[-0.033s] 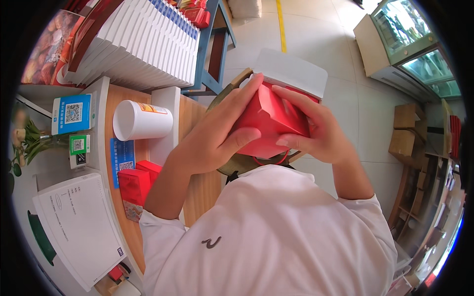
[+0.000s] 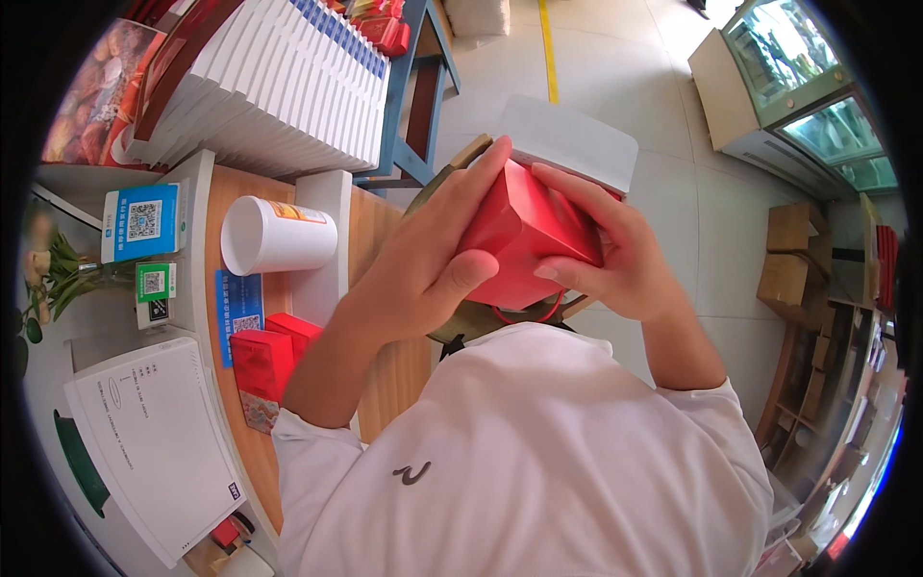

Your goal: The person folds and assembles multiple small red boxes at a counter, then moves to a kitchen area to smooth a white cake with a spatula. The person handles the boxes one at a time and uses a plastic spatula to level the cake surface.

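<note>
Seen from the head camera, a person in a white shirt (image 2: 519, 462) grips a red box (image 2: 524, 236) with both hands above the edge of a wooden counter (image 2: 385, 240). The left hand (image 2: 423, 260) wraps the box's left side, fingers stretched up along its face and the thumb pressed across the lower front. The right hand (image 2: 615, 255) closes on the right side, fingers curled over the top edge, thumb at the lower corner. Both forearms rise from the lower frame, elbows bent, wrists angled inward toward each other. A thin red cord (image 2: 524, 315) loops beneath the box. A white sheet (image 2: 577, 139) lies just behind it. To the left, a white paper cup (image 2: 274, 236) lies on its side, near two small red boxes (image 2: 269, 356) and a stack of white boxes (image 2: 279, 91).
</note>
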A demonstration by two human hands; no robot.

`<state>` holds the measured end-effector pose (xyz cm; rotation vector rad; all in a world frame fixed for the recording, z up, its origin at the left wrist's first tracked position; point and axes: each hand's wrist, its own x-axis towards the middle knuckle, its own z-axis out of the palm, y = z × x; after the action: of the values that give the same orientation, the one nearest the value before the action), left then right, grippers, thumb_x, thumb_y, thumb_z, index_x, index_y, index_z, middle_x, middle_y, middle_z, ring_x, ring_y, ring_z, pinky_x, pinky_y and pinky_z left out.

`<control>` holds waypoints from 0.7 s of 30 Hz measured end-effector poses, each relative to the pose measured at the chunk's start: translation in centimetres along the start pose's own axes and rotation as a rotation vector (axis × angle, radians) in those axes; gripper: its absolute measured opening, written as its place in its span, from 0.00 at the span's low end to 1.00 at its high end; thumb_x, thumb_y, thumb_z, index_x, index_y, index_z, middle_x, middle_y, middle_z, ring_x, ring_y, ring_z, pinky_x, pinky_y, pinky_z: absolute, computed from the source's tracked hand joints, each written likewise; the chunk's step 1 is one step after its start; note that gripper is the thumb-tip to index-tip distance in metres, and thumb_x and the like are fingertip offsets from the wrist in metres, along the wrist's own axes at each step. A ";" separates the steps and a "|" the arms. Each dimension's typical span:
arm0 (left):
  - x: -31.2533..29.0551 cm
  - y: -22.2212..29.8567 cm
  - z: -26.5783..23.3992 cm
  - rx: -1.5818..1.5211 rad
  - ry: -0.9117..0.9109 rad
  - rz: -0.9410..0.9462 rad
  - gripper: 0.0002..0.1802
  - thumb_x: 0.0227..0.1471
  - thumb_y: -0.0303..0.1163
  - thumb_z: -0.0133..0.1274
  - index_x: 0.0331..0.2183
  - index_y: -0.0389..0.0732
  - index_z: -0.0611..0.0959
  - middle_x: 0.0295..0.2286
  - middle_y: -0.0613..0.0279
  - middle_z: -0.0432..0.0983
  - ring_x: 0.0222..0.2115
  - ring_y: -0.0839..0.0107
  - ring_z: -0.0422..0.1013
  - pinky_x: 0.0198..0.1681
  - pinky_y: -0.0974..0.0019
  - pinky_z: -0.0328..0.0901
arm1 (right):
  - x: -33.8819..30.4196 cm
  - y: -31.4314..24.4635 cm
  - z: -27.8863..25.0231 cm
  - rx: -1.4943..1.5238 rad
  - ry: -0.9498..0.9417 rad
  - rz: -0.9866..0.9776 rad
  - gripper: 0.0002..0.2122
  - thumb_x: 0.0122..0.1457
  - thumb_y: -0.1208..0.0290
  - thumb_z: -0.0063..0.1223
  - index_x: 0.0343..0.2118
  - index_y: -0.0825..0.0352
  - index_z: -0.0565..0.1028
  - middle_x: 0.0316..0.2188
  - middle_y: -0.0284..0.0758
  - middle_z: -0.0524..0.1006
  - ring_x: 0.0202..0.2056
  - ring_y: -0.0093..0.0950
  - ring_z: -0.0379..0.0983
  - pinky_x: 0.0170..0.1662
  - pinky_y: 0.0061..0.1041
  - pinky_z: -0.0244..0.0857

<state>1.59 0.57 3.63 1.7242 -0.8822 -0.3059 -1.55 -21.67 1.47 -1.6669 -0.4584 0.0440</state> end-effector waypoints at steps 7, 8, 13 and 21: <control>0.1 0.2 0.1 0.226 0.025 -0.058 0.37 0.58 0.49 0.39 0.59 0.35 0.53 0.57 0.47 0.54 0.55 0.53 0.57 0.56 0.63 0.51 | -0.4 0.2 0.6 -0.042 0.059 -0.006 0.32 0.44 0.69 0.66 0.54 0.66 0.65 0.42 0.39 0.74 0.40 0.29 0.72 0.44 0.25 0.66; 0.1 0.1 0.1 0.232 0.023 -0.044 0.37 0.58 0.49 0.39 0.59 0.35 0.53 0.57 0.48 0.54 0.55 0.52 0.58 0.56 0.62 0.51 | -0.4 0.3 0.7 -0.043 0.067 -0.007 0.32 0.44 0.69 0.66 0.54 0.66 0.65 0.42 0.39 0.74 0.40 0.29 0.72 0.44 0.25 0.66; 0.3 -0.3 0.3 0.147 0.041 -0.056 0.35 0.57 0.44 0.42 0.59 0.36 0.53 0.56 0.47 0.56 0.54 0.52 0.58 0.56 0.63 0.51 | -0.7 0.5 0.4 -0.021 0.083 0.031 0.31 0.45 0.68 0.65 0.53 0.67 0.65 0.43 0.39 0.73 0.42 0.27 0.71 0.46 0.24 0.65; 1.0 0.0 0.2 0.073 0.096 -0.140 0.31 0.55 0.40 0.47 0.55 0.34 0.62 0.50 0.49 0.64 0.50 0.60 0.63 0.54 0.65 0.54 | -1.4 1.5 0.2 0.363 0.126 0.154 0.35 0.51 0.68 0.60 0.60 0.65 0.54 0.44 0.39 0.70 0.46 0.27 0.66 0.50 0.27 0.60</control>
<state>2.14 -0.32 3.79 1.8572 -0.7119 -0.2844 -2.52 -22.03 -0.38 -1.3346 -0.2104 0.1279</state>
